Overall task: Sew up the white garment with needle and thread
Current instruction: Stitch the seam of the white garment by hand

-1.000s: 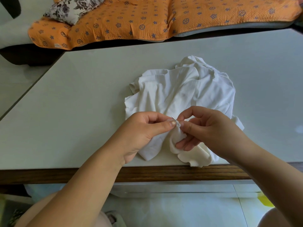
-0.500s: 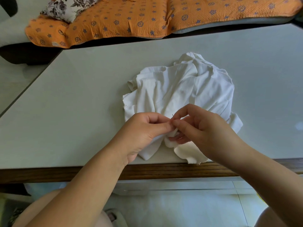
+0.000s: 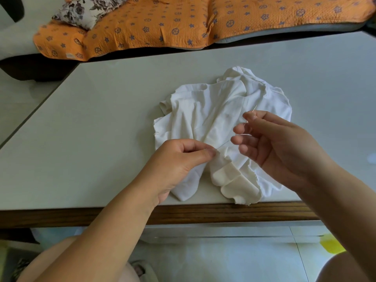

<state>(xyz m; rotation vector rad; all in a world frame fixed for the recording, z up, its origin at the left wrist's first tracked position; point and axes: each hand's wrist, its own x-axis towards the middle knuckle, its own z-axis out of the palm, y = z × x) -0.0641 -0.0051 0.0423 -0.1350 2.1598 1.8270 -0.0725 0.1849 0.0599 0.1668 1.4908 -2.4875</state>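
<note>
We saw the garment (image 3: 213,119) on the bench (image 3: 101,129), right of centre. The left hand (image 3: 177,161) sat at its lower left, the right hand (image 3: 274,143), needle (image 3: 254,108) in it, over its right side. Behind the bench lay a cover (image 3: 183,23), with a pillow (image 3: 87,9) on it at upper left.

Soft, even daylight in a wide-angle view, sharp at the centre.
The tabletop (image 3: 101,129) looks pale with a greenish cast and has a faint glare patch at its right edge. Shadows are weak and soft-edged: a thin one along the left side of the garment (image 3: 203,110), another beneath the left hand (image 3: 179,161). The garment's folds are legible, not blown out. The tabletop's edges bow from lens distortion. Below its near edge the left side falls dark, and the floor (image 3: 223,261) there is bright and slightly soft.
</note>
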